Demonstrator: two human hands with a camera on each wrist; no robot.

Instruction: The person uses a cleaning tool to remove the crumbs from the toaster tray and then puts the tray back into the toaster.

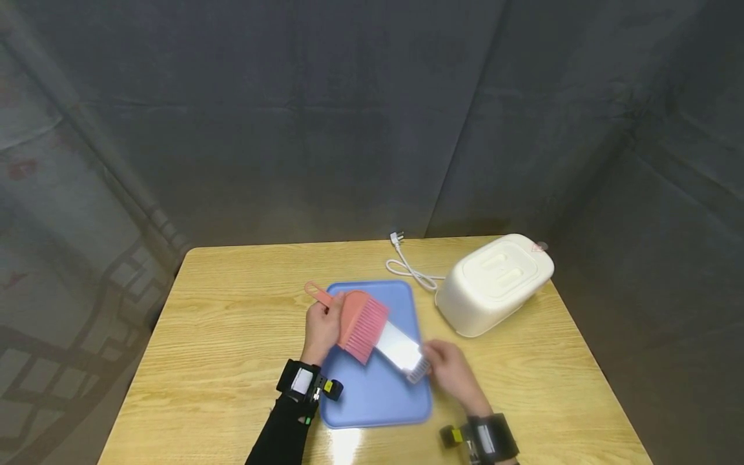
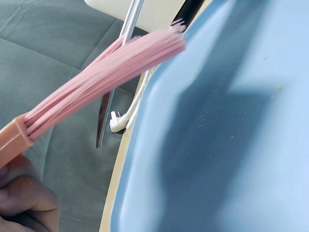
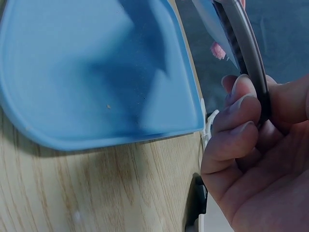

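My left hand (image 1: pixel 321 330) grips a small brush (image 1: pixel 367 328) with an orange-pink head and pink bristles, over a blue tray (image 1: pixel 378 397). In the left wrist view the bristles (image 2: pixel 106 72) overlap the thin edge of a shiny metal crumb tray (image 2: pixel 128 29); whether they touch it cannot be told. By its grey end, my right hand (image 1: pixel 453 371) pinches this crumb tray (image 1: pixel 398 344), tilted above the blue tray. In the right wrist view the thumb and fingertips clasp its dark edge (image 3: pixel 251 53). Fine crumbs (image 2: pixel 212 121) lie scattered on the blue tray.
To the right, a white toaster-like appliance (image 1: pixel 494 284) stands on the wooden table (image 1: pixel 232 336). Its white cord and plug (image 1: pixel 397 240) lie near the table's back edge. Dark cloth (image 1: pixel 290 129) hangs behind and at the sides.
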